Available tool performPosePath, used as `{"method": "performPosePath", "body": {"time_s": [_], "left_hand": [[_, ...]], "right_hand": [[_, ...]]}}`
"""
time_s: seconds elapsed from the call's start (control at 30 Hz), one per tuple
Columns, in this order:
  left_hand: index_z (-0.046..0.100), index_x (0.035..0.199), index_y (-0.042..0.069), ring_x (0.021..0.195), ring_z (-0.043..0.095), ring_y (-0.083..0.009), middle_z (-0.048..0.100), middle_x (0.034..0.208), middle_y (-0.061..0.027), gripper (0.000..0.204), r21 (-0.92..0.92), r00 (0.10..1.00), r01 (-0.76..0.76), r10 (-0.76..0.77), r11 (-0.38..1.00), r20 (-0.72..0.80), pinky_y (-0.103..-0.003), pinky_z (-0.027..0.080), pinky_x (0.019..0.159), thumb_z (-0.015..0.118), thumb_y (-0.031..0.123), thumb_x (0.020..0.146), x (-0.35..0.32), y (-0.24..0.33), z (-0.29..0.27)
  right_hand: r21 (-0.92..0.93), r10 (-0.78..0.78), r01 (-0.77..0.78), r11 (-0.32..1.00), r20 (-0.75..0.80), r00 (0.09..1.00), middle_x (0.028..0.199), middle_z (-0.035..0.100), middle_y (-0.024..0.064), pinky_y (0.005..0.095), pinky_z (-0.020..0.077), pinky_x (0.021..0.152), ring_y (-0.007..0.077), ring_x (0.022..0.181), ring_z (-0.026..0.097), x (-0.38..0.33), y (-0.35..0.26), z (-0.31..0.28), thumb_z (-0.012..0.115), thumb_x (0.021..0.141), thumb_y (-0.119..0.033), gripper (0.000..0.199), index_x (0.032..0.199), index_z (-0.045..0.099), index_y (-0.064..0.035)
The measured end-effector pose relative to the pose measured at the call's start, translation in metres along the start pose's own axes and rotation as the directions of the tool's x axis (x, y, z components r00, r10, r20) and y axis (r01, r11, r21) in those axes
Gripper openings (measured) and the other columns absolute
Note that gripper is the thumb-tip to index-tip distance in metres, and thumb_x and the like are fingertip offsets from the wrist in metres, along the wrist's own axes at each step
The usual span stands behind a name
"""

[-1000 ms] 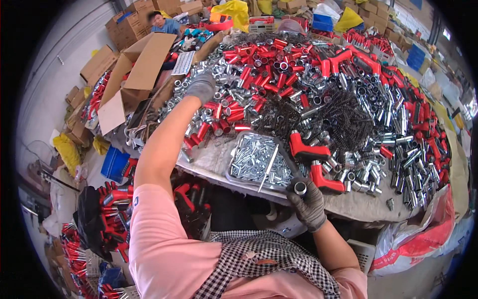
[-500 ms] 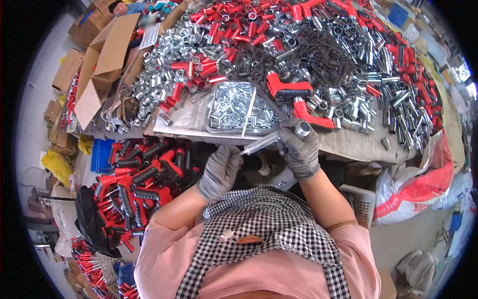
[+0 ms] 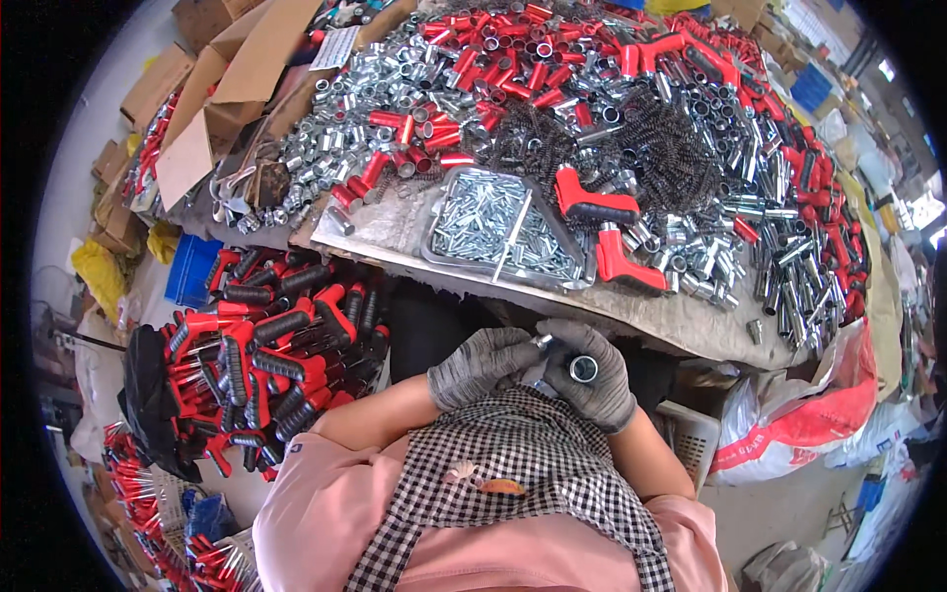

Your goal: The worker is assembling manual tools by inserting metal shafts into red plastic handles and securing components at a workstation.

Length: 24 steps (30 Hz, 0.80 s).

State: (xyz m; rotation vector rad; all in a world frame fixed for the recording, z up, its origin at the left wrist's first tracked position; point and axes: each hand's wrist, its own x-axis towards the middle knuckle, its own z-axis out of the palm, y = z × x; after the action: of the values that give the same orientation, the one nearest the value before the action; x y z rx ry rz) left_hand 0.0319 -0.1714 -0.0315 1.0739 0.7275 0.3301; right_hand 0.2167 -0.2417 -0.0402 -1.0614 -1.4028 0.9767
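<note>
My right hand (image 3: pixel 598 387), in a grey knit glove, is wrapped round a metal tube whose round open collar (image 3: pixel 583 369) faces up. Most of the tube is hidden by the fingers and the hands. My left hand (image 3: pixel 480 369), gloved the same way, is closed, its fingertips pinching a small silver metal piece (image 3: pixel 544 340) beside the right fingers. Both hands are close together in front of the checked apron, below the table edge. Beyond them on the table lies a clear tray (image 3: pixel 430 243) of small metal pins. Two red handles, one with a black grip (image 3: pixel 598 205), lie right of it.
Heaps of red sleeves (image 3: pixel 538 75), silver collars (image 3: pixel 345 123) and dark springs (image 3: pixel 671 158) cover the table (image 3: pixel 380 237). Red-and-black handled tools (image 3: pixel 281 365) are piled at my left. A red-and-white sack (image 3: pixel 789 429) and a pale crate (image 3: pixel 691 434) stand at the right.
Both hands have come down from the table edge toward the apron. The tube has turned so its open collar faces up. My head view has shifted, too.
</note>
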Motion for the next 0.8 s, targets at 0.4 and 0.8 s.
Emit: {"method": "performPosePath", "body": {"time_s": [0.4,0.8], "left_hand": [[0.061,0.105,-0.002,0.077,0.06,-0.0126,0.064,0.086,-0.0052,0.028,0.226,0.904,-0.399,0.422,0.889,-0.065,-0.027,0.048,0.068,0.061,0.02,0.087,-0.003,0.006,-0.007],[0.065,0.076,-0.002,0.075,0.06,-0.0288,0.063,0.076,-0.0177,0.025,0.89,0.922,-0.378,-0.021,-0.254,0.386,-0.04,0.05,0.063,0.056,0.021,0.074,0.02,0.06,0.03]], "right_hand": [[-0.181,0.007,-0.023,0.983,-0.088,0.996,0.106,0.063,0.0132,0.0316,0.0498,0.081,0.025,0.094,0.064,-0.003,0.019,0.007,0.072,0.074,-0.006,0.049,0.121,0.055,-0.0039],[-0.413,0.203,-0.093,0.906,0.232,0.951,0.114,0.058,0.0204,0.0411,0.0435,0.093,0.0356,0.108,0.054,-0.006,0.072,0.011,0.063,0.079,-0.023,0.042,0.114,0.055,-0.003]]}}
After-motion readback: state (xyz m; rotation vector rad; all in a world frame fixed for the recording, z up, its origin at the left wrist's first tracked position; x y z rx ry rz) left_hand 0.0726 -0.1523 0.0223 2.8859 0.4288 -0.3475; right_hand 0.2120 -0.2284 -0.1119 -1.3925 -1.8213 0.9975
